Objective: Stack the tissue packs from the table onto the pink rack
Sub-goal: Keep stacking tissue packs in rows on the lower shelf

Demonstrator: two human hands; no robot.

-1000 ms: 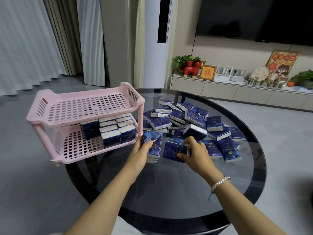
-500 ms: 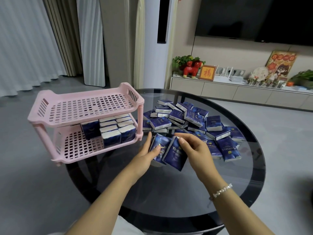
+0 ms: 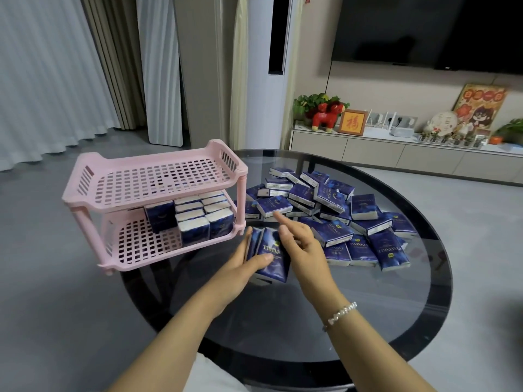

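**Fingers pinch two tissue packs upright beside the pink rack**

Fingers [image 3: 249,241] of the left hand [image 3: 240,264] curl round the far side of two blue tissue packs [image 3: 270,256], with the thumb pressed on the near face, so the pair is clamped on edge just above the worktop [image 3: 283,321]. Beside them the right hand [image 3: 304,250] touches the right side of the same pair with its lower fingers loosely bent, while the index finger points straight out toward the heap; whether it actually grips the packs cannot be told.

Just left of the held pair stands the pink rack [image 3: 158,205], a two-tier slatted plastic shelf at the worktop's left edge. Its lower tier carries a block of packs [image 3: 195,219] stood on end at the right-hand end; the upper tier holds none.

Behind the hands lies a loose heap of packs [image 3: 334,210] spread across the middle and right of the round dark glass worktop. A beaded bracelet [image 3: 339,315] circles the right wrist. Farther back, a low cabinet [image 3: 396,151] runs along the wall under a dark television [image 3: 424,29].
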